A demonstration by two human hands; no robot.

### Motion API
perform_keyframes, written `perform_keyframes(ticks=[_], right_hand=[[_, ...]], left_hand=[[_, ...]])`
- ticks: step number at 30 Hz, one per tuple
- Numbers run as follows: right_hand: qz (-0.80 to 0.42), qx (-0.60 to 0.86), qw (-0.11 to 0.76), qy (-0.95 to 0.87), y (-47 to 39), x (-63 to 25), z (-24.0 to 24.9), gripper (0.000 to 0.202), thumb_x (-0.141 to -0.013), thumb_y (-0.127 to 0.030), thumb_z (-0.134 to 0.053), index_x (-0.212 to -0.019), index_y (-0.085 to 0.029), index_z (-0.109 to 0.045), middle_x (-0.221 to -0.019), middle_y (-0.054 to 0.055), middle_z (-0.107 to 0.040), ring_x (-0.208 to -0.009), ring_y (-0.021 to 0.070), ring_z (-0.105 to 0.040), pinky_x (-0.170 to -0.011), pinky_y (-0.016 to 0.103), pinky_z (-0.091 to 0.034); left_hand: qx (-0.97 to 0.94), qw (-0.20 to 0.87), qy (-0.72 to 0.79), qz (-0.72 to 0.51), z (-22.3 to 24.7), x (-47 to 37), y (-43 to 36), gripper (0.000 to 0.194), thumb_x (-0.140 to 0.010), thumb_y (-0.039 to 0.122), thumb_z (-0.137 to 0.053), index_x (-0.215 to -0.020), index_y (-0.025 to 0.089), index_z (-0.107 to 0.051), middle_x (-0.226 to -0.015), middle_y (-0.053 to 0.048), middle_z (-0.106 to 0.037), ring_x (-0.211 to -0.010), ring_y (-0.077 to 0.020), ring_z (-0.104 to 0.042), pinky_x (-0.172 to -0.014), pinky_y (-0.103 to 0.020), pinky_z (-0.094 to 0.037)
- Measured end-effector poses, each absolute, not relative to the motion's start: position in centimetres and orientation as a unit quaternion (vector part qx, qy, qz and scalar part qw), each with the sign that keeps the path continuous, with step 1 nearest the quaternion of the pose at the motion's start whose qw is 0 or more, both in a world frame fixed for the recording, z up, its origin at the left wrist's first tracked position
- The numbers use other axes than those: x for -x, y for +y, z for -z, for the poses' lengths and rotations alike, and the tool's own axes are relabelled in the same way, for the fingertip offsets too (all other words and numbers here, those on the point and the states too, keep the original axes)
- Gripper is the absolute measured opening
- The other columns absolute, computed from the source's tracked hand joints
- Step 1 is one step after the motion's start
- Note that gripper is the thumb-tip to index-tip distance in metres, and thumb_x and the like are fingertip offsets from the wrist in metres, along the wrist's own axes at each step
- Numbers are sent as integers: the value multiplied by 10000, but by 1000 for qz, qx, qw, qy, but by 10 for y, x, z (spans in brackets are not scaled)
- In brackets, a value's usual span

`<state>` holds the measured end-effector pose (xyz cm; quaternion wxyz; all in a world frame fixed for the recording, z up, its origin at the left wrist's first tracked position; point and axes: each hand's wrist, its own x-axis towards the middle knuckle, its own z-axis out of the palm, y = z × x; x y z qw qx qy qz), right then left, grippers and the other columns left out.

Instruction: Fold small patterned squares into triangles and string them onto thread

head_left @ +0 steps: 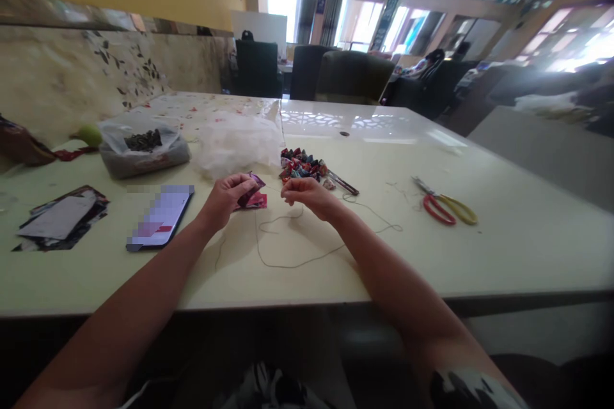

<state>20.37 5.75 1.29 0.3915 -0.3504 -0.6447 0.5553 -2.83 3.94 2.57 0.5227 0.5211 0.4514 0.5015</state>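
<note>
Between thumb and fingers, my left hand pinches a small dark purple fabric piece. Red-pink fabric lies on the table just beneath it. My right hand is closed in a pinch to the right, apart from the left one; a thin thread runs between the hands at its fingertips, and any needle is too small to make out. Loose thread curls over the table below both hands. Behind my right hand sits a cluster of small colourful fabric pieces, with a slim metal tool beside it.
Scissors with red and yellow handles lie at the right. To the left are a phone, stacked dark fabric and paper, and a bag of dark bits. A translucent plastic bag lies behind my hands. Chairs stand beyond the table.
</note>
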Motion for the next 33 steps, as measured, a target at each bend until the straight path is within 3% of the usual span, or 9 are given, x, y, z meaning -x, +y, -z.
perform_keyframes(ticks=[8, 12, 15, 19, 22, 25, 28, 33], right_hand=[[-556, 381, 508, -536, 62, -214, -18, 275, -690, -367, -846, -745, -171, -661, -763, 32, -711, -696, 125, -632, -690, 280, -509], [-628, 293, 555, -460, 58, -214, -26, 341, -658, -347, -889, -748, -194, -597, -947, 70, -759, -928, 217, -721, -773, 355, -590], [-654, 244, 589, -406, 60, -222, -35, 302, -727, -257, -841, -752, -204, -545, -1055, 72, -762, -1058, 242, -717, -759, 338, -612], [-637, 267, 665, -285, 73, -253, -50, 157, -884, -138, -657, -799, -207, -543, -838, 23, -731, -876, 142, -721, -671, 230, -598], [-623, 226, 720, -208, 83, -291, -60, 224, -943, -94, -561, -764, -209, -493, -632, -43, -588, -602, 65, -595, -575, 154, -554], [-583, 180, 777, -152, 88, -335, -64, 303, -973, -71, -481, -713, -213, -415, -564, -74, -468, -473, 50, -440, -519, 131, -527], [-487, 195, 846, -94, 89, -376, -59, 335, -1001, -80, -395, -693, -212, -380, -562, -73, -424, -462, 57, -412, -621, 171, -595], [-304, 338, 888, -65, 88, -426, -35, 332, -1011, -106, -275, -703, -223, -311, -596, -71, -368, -483, 56, -420, -730, 232, -621]], left_hand=[[-517, 531, 473, -476, -21, 31, 45, 357, -597, 447, -881, -780, 170, -750, -738, -27, -691, -620, -124, -594, -603, -257, -492], [-555, 563, 444, -422, -19, 33, 44, 310, -667, 452, -860, -772, 179, -757, -794, -67, -719, -658, -153, -626, -590, -272, -496], [-566, 606, 392, -399, -18, 35, 45, 244, -718, 404, -846, -762, 179, -765, -858, -90, -729, -768, -181, -672, -721, -311, -562], [-533, 653, 363, -397, -19, 38, 46, 169, -715, 298, -856, -766, 163, -768, -919, -89, -725, -851, -187, -698, -852, -314, -590], [-510, 674, 343, -409, -22, 43, 49, 149, -682, 218, -860, -730, 138, -743, -838, -68, -704, -795, -166, -689, -803, -267, -596], [-474, 688, 338, -433, -24, 50, 53, 118, -665, 151, -824, -710, 117, -720, -767, -60, -684, -713, -145, -659, -705, -228, -585], [-430, 687, 346, -472, -29, 56, 57, 20, -722, 112, -717, -714, 113, -699, -735, -76, -679, -673, -148, -641, -634, -222, -561], [-328, 658, 344, -584, -58, 67, 56, 144, -809, 62, -534, -720, 115, -635, -644, -47, -601, -662, -146, -610, -692, -274, -564]])
